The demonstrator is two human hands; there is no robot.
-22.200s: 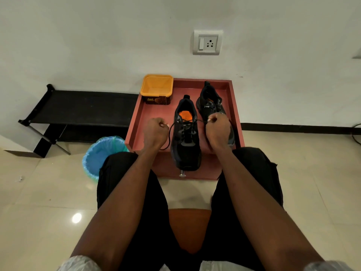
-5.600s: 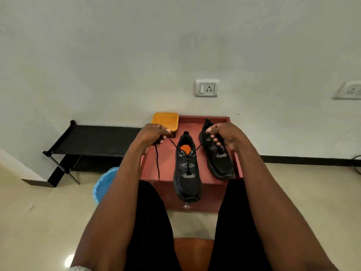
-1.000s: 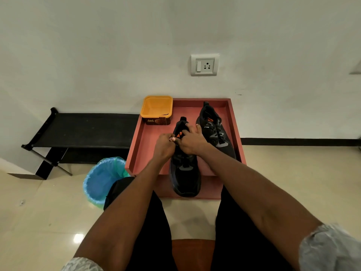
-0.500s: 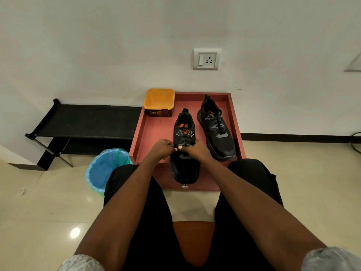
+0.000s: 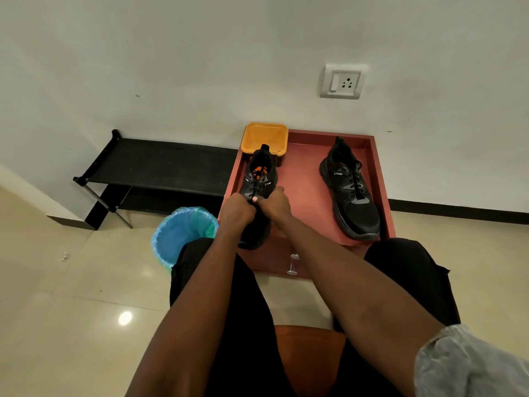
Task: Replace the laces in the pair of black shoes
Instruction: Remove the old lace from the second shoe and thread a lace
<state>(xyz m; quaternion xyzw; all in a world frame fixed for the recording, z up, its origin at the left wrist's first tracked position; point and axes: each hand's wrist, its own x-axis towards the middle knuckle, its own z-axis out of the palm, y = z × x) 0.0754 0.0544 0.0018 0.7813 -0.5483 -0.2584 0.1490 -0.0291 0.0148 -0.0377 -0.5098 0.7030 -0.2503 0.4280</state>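
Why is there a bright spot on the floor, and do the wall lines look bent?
Head view: the spot is a light's glare on glossy tile; the wide-angle lens bends the black skirting; both hands on the shoe look soft, dark and low in detail.

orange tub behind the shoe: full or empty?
Looks empty: the orange tub shows only bare orange floor; its near edge is hidden by the shoe.

a yellow tub (image 5: 264, 136) on the red tray (image 5: 306, 193), a blue-lined bin (image 5: 183, 233) (left), black rack (image 5: 160, 164).
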